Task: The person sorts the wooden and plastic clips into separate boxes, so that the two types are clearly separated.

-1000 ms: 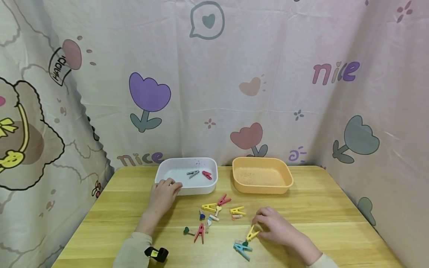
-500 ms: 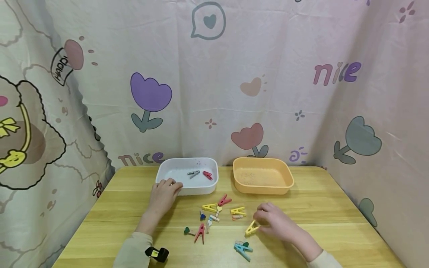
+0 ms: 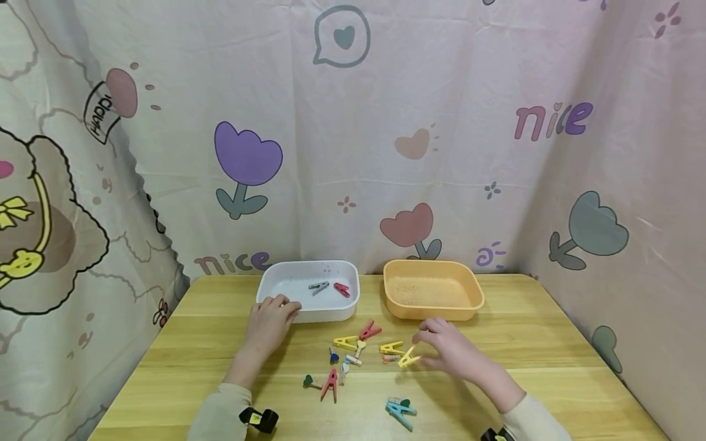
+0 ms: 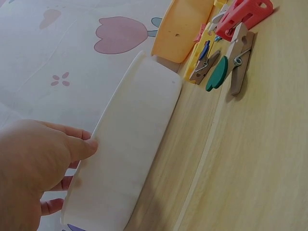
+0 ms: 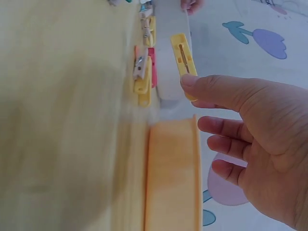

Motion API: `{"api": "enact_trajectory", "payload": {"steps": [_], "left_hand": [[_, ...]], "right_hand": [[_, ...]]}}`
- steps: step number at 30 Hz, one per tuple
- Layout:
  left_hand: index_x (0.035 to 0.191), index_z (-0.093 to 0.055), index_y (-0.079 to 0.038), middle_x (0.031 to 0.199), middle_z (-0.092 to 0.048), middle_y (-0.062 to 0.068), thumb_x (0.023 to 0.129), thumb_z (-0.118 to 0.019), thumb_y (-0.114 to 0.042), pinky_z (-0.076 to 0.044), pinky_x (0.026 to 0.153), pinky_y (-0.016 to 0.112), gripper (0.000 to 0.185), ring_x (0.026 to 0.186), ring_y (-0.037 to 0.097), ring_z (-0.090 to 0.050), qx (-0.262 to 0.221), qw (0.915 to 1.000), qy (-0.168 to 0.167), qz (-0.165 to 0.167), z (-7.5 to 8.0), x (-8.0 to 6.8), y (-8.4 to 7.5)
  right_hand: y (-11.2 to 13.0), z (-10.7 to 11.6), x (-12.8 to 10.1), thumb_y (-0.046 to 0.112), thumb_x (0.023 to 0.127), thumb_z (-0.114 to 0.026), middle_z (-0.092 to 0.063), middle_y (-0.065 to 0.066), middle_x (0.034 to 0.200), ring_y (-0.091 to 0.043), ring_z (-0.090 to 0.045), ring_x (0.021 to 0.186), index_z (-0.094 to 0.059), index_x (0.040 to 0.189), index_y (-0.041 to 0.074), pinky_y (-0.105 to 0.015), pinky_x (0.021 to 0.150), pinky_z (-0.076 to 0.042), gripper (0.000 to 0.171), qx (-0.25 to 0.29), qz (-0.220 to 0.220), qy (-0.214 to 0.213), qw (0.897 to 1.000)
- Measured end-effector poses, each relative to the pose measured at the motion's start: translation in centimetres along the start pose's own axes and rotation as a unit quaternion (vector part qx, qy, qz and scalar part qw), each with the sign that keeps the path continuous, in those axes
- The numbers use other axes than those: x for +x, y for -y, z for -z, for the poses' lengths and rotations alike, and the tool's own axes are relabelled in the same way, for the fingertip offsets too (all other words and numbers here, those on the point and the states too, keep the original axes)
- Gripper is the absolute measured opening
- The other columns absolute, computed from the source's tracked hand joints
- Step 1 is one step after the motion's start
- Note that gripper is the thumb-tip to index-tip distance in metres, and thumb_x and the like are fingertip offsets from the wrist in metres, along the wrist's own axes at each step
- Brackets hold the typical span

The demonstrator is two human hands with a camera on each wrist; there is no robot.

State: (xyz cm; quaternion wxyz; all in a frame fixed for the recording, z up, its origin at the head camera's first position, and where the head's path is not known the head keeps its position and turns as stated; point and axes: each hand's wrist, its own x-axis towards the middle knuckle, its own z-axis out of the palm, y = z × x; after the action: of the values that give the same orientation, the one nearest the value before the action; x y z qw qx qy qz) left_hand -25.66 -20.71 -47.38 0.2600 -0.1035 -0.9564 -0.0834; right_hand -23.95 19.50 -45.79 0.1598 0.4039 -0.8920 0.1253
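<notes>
the right hand [image 3: 452, 350] pinches a yellow clothespin [image 5: 182, 53] between thumb and forefinger, its other three fingers loosely bent and apart from it; the pin is up off the worktop [image 3: 507, 349], right of its middle, near a second yellow clothespin [image 3: 391, 348] and a small pinkish peg [image 3: 390, 359]; the left hand [image 3: 267, 321] grips a white tray [image 3: 325, 314] by the rim at its near left corner, thumb outside and fingers over; that tray stands by the worktop's far edge, left of centre, a grey clip [image 3: 318, 288] and a red clip [image 3: 342, 290] lying in it; an orange tray [image 3: 432, 312] stands apart from it along the same edge, nearer the far right corner; in front of the white tray lie a third yellow clothespin [image 3: 345, 342], a pink-red clothespin [image 3: 369, 331] and several small pegs [image 3: 353, 359]; nearer the front, well in from the left edge, a red clothespin [image 3: 330, 384] lies beside a green-heart peg [image 3: 309, 381]; closest to the near edge is a blue clothespin [image 3: 401, 414]; behind hangs a printed curtain [image 3: 353, 153].
</notes>
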Motion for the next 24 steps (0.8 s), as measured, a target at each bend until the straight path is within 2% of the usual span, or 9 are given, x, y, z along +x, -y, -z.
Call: {"api": "enact_trajectory", "payload": {"steps": [6, 24], "left_hand": [[0.101, -0.075, -0.023, 0.097, -0.067, 0.001, 0.09, -0.07, -0.026, -0.043, 0.072, 0.042, 0.013, 0.088, 0.026, -0.061, 0.001, 1.0, 0.001, 0.001, 0.0, -0.1, 0.0], [0.098, -0.075, -0.022, 0.094, -0.067, 0.001, 0.087, -0.072, -0.024, -0.044, 0.072, 0.044, 0.011, 0.085, 0.026, -0.061, -0.002, 0.9996, -0.026, -0.007, -0.2, 0.0, 0.0]], "right_hand": [[0.1, 0.3, 1.3, 0.025, 0.069, -0.086, -0.06, 0.004, 0.098, -0.014, -0.052, 0.092, -0.068, 0.099, 0.016, -0.034, 0.078, -0.046, 0.036, -0.008, 0.018, -0.015, 1.0], [0.8, 1.5, 5.9, 0.027, 0.077, -0.082, -0.06, 0.003, 0.102, -0.014, -0.051, 0.094, -0.069, 0.104, 0.018, -0.034, 0.08, -0.046, 0.032, -0.008, 0.032, -0.007, 0.999]]}}
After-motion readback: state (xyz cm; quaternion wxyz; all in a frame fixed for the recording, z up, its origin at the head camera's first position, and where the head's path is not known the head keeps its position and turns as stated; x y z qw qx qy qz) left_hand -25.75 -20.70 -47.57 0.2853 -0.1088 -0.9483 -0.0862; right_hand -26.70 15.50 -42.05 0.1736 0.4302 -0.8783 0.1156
